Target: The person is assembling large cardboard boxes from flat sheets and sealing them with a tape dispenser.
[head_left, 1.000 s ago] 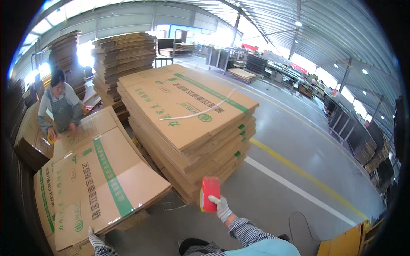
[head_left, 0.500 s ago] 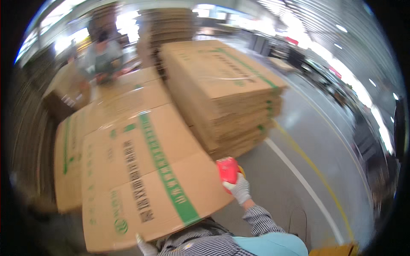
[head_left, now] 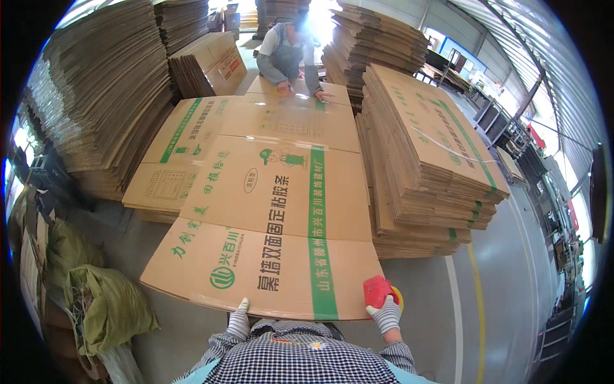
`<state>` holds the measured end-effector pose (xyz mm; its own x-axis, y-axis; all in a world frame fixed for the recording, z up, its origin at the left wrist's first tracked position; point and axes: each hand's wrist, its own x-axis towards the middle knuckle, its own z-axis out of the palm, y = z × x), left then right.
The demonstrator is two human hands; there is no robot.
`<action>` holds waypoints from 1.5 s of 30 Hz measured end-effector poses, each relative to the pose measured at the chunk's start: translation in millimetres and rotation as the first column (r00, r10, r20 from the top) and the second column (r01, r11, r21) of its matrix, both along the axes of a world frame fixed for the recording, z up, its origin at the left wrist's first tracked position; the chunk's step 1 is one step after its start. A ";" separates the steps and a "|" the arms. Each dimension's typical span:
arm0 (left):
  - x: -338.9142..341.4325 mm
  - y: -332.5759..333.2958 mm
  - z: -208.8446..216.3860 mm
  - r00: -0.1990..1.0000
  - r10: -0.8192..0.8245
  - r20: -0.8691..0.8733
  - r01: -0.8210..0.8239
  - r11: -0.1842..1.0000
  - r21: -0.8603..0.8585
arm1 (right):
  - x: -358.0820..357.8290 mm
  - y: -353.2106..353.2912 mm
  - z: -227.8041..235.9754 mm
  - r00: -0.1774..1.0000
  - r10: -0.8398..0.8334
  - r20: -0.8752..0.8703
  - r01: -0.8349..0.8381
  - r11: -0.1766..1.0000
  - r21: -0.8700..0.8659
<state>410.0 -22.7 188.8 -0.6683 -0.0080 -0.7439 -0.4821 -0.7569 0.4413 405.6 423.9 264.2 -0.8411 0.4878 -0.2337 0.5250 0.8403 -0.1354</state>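
In front of me lies a large flattened cardboard carton [head_left: 249,198] with green and black print, its near edge at my waist. My left hand [head_left: 239,321], in a striped glove, pinches that edge with the thumb on top; its other fingers are hidden beneath. At the carton's near right corner, my gloved right hand [head_left: 385,315] grips a red tape dispenser [head_left: 378,292] with a yellow part at its right side. The dispenser sits against the corner.
Across the carton stands a co-worker [head_left: 288,54], both hands at its far end. A stack of flat cartons [head_left: 435,147] rises on the right, and a taller cardboard stack [head_left: 109,83] on the left. A green sack [head_left: 109,310] lies on the floor at lower left.
My view has turned left and steadied, so the carton and right-hand stack appear farther right. My left hand now shows more fully at the near edge. The dispenser remains in my right hand.
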 end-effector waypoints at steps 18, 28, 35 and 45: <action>13.5 16.9 1.5 0.988 0.081 0.130 -0.068 0.992 -0.108 | 32.7 1.0 -64.0 0.980 0.145 0.138 -0.142 0.989 -0.033; 19.7 24.5 0.9 0.984 0.151 -0.099 -0.170 0.956 -0.238 | 50.9 -2.7 -134.9 0.988 0.114 0.107 -0.107 0.992 -0.070; 16.8 21.3 -1.7 0.980 0.176 -0.097 -0.194 0.955 -0.223 | 50.6 -4.3 -106.6 0.987 0.140 0.081 -0.132 0.987 -0.087; -345.4 1.7 -157.2 0.888 -0.161 -0.431 -0.023 0.920 -0.391 | -137.1 17.3 -86.4 0.998 0.060 -0.020 -0.063 0.959 -0.278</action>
